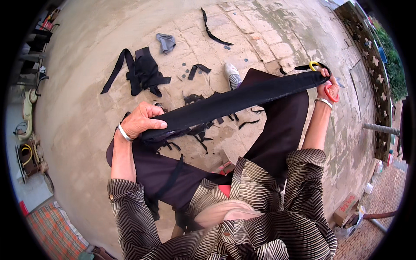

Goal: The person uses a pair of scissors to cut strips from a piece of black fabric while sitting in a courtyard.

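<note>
- Black cloth strip (234,104): stretched btwn hands, above legs (284,125); prob. light, soft, floppy.
- L hand (139,121): thumb + fingers pinching L part.
- R hand (326,89): gripping R part + scissors (333,99).
- Best hold: well apart, avoids sag.

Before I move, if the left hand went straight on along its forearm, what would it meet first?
Probably the black cloth pile on the ground; depth is unclear, so the left hand may pass above it.
</note>
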Demonstrator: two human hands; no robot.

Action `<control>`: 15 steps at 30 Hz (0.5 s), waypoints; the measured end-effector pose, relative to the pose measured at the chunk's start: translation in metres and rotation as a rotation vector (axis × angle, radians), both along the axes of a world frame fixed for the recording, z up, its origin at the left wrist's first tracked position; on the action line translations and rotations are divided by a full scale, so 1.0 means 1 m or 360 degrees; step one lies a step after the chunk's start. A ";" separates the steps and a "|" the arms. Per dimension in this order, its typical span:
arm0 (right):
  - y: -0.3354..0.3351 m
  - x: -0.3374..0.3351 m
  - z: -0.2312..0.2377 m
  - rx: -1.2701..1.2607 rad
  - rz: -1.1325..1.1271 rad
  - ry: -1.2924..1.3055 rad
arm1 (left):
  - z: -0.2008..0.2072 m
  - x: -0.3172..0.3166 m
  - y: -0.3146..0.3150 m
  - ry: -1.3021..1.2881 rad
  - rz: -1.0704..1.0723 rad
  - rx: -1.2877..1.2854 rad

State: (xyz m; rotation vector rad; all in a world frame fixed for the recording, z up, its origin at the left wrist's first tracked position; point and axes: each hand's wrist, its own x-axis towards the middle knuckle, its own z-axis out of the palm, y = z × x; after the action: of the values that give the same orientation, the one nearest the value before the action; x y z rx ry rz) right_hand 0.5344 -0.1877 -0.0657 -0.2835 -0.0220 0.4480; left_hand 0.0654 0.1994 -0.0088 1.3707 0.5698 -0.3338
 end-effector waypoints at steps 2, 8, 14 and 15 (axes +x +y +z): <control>-0.004 0.004 0.001 -0.0126 -0.0064 0.0068 | 0.017 -0.010 -0.004 0.0052 -0.0005 0.0039; -0.084 0.081 -0.003 0.0047 0.0475 -0.0300 | 0.023 -0.012 -0.004 -0.0102 -0.0373 0.0119; -0.116 0.099 0.043 0.0015 0.0093 0.0108 | 0.049 -0.020 -0.026 0.0156 -0.0288 -0.0330; -0.123 0.101 0.046 -0.0005 0.0090 0.0087 | 0.045 -0.023 -0.024 0.0081 -0.0332 -0.0248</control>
State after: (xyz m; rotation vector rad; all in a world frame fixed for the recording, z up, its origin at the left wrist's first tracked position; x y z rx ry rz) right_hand 0.6358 -0.3109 -0.0194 -0.2739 0.0238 0.5115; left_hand 0.0425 0.1757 0.0362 1.2755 0.4340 -0.5719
